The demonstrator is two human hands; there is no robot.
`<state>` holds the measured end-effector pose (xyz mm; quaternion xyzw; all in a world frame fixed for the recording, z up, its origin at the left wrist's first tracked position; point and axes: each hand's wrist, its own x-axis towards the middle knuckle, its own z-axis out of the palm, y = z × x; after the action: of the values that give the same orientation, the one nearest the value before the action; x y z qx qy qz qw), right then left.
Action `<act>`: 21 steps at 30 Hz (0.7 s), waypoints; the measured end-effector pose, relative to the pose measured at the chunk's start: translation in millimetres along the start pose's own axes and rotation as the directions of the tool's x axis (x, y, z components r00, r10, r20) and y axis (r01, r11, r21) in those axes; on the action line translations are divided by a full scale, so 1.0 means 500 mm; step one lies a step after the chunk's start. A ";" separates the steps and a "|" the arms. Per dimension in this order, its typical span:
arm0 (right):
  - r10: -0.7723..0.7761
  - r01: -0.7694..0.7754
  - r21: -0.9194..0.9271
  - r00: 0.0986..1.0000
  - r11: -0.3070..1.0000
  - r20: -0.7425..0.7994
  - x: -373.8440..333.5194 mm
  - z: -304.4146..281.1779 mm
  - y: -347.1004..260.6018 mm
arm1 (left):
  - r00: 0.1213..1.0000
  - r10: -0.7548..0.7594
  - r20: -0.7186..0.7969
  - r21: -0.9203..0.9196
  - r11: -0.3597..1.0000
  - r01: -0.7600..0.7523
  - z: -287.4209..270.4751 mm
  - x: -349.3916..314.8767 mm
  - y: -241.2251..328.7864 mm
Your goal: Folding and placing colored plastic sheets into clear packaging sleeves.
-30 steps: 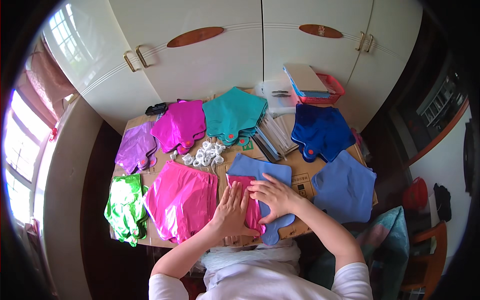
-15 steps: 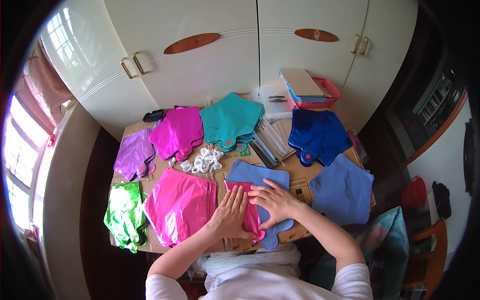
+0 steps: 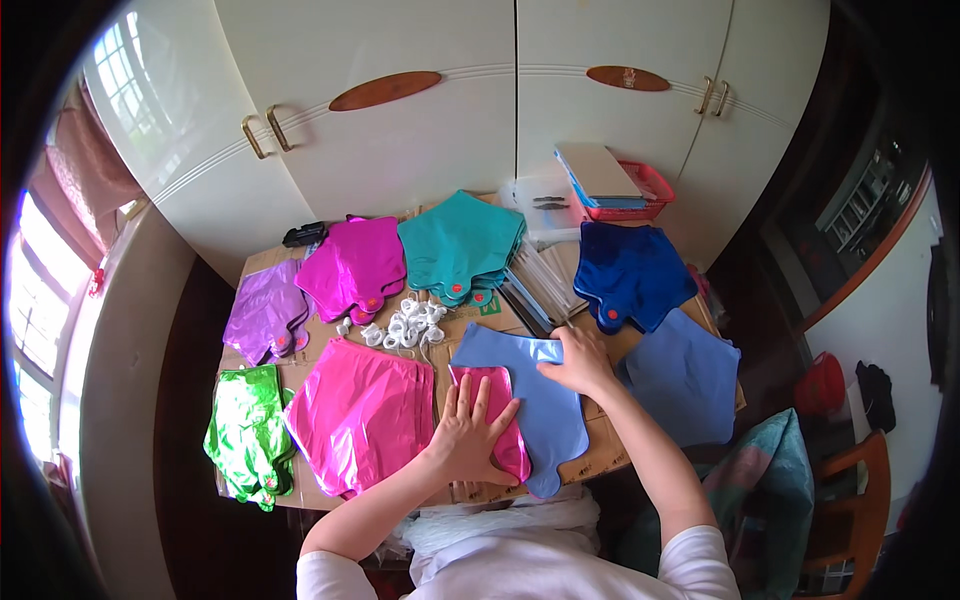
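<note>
A light blue foil balloon, flat and uninflated, lies at the front middle of the cardboard-covered table. On its left part rests a narrow folded pink piece of foil. My left hand presses flat on that pink foil, fingers spread. At the blue balloon's far right corner, my right hand has its fingers and thumb bent around the edge, where the foil creases and shines. Left of my hands is a stack of pink foil balloons.
Farther back lie teal, magenta, purple and dark blue balloons. Green and light blue ones sit at the sides. White ribbon coils, flat strips and a red basket are also there.
My right hand has moved from the pink foil to the blue balloon's far right corner. My left hand stays on the pink foil, its fingers now spread wider.
</note>
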<state>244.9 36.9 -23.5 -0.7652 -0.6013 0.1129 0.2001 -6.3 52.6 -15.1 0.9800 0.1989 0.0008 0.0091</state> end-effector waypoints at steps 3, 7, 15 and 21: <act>-0.001 0.001 0.000 0.998 1.000 0.063 0.011 -0.004 0.009 | 1.000 -0.014 -0.008 -0.008 1.000 0.014 0.001 -0.002 0.007; 0.064 -0.173 0.375 0.957 0.911 0.284 0.015 -0.014 0.013 | 0.999 -0.033 -0.023 -0.018 0.999 0.032 0.006 -0.008 0.011; 0.117 -0.323 0.789 0.944 0.522 0.309 -0.089 -0.007 0.008 | 0.999 -0.040 -0.028 -0.020 0.999 0.040 0.007 -0.006 0.013; -0.137 0.171 0.216 0.977 0.961 -0.161 -0.201 0.014 -0.104 | 0.995 -0.098 0.016 -0.008 0.995 0.098 0.022 -0.009 0.020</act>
<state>171.2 -48.9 -13.9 -0.6940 -0.6262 0.1097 0.3379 -6.5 41.6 -25.8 0.9690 0.2465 -0.0067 0.0150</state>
